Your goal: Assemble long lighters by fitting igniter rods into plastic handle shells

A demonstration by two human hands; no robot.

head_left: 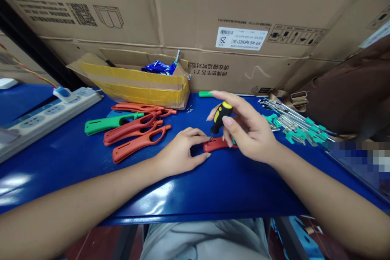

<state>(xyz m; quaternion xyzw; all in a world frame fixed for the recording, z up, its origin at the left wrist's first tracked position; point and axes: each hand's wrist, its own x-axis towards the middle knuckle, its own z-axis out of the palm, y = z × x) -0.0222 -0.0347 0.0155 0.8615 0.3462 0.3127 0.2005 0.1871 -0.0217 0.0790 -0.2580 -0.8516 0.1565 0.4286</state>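
Observation:
A short black-and-yellow screwdriver [222,116] is held in my right hand [251,132], tilted, its tip down on the end of a red lighter casing [218,144]. The casing lies flat on the blue table, its right part hidden behind my right hand. My left hand [184,150] has its thumb and fingers closed about the casing's left end, steadying it. To the left lies a loose pile of lighter casings, among them an orange-red casing [138,145] and a green casing [111,123].
Behind stands a yellow-taped carton [137,89] holding a blue packet [160,67]. A green-handled screwdriver [206,94] lies at the back. Metal rods with teal parts [304,128] are heaped right. A power strip [48,118] lies left. A large cardboard box [170,16] walls the back.

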